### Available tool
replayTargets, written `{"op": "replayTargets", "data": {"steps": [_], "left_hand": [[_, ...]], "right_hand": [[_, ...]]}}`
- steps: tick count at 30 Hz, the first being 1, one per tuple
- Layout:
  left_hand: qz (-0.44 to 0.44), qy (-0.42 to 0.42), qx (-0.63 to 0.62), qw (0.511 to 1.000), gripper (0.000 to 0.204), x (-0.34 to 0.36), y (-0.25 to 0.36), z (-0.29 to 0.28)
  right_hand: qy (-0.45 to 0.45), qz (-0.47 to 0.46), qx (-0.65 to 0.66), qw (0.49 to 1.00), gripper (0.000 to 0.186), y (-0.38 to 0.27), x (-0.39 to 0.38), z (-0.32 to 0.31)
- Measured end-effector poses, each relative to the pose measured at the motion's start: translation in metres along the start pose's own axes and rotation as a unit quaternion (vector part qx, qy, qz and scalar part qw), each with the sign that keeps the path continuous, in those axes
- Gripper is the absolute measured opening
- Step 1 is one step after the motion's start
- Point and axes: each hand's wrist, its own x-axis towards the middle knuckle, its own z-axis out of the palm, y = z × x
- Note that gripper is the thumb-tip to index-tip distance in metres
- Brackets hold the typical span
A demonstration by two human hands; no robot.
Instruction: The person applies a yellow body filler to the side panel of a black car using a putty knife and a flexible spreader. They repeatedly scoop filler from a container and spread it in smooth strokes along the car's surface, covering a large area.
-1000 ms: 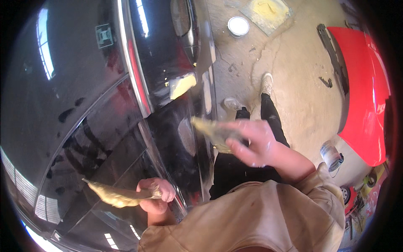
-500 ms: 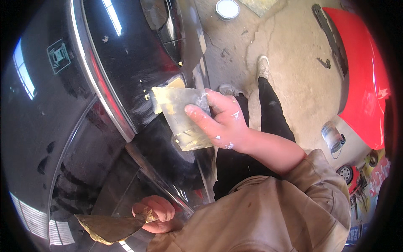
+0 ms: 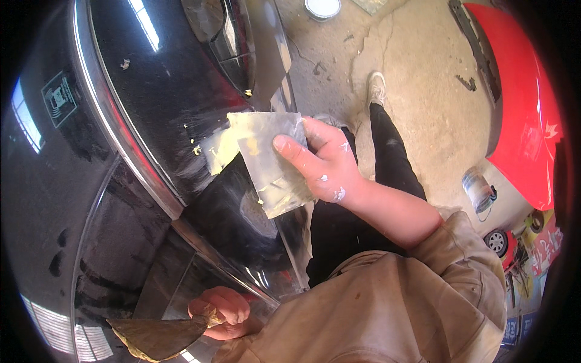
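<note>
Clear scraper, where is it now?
In the head view, the scraper is near centre, in the right hand, over the black car, by the yellow patch.

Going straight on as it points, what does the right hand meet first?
Likely the black car panel at its yellow patch; the translucent spreader in the right hand leads, though depth is unclear.

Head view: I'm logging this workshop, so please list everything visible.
car: one, black, left
sticker: one, pale, on car
putty patch: one, yellow, on car
sheet: one, translucent, centre
paddle: one, brown, bottom
tub: one, white, top
board: one, yellowish, top
panel: one, red, right
strip: one, dark, beside panel
can: one, grey, right
wheel: one, grey, right
shirt: one, tan, bottom
shoes: two, pale, upper centre
trousers: one, black, centre
left hand: one, bare, on paddle
right hand: one, white-specked, on sheet
</note>
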Motion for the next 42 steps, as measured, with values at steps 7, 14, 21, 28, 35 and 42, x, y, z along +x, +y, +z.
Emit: {"op": "replayTargets", "data": {"steps": [7, 14, 21, 28, 35, 42], "left_hand": [[0.016, -0.008, 0.012, 1.000, 0.041, -0.001, 0.000, -0.002], [0.015, -0.004, 0.017, 1.000, 0.041, -0.004, 0.000, -0.005], [-0.030, -0.053, 0.004, 0.998, 0.043, 0.005, -0.001, -0.005], [-0.326, -0.020, 0.003, 0.945, 0.059, -0.015, 0.002, -0.018], [-0.306, -0.071, 0.054, 0.948, 0.053, -0.031, -0.014, -0.007], [-0.252, -0.042, -0.183, 0.949, 0.025, -0.032, -0.001, -0.018]], "right_hand": [[0.005, 0.040, 0.033, 0.999, 0.026, 0.004, 0.005, -0.008], [0.005, 0.029, 0.049, 0.998, 0.028, 0.020, 0.009, -0.014], [0.102, 0.105, 0.169, 0.975, 0.030, 0.018, 0.008, -0.023], [-0.133, 0.219, 0.184, 0.949, 0.054, -0.026, -0.033, 0.000], [-0.416, 0.231, 0.205, 0.855, 0.052, -0.046, -0.069, 0.038], [-0.434, 0.183, -0.078, 0.879, 0.038, -0.018, -0.089, 0.022]]}}
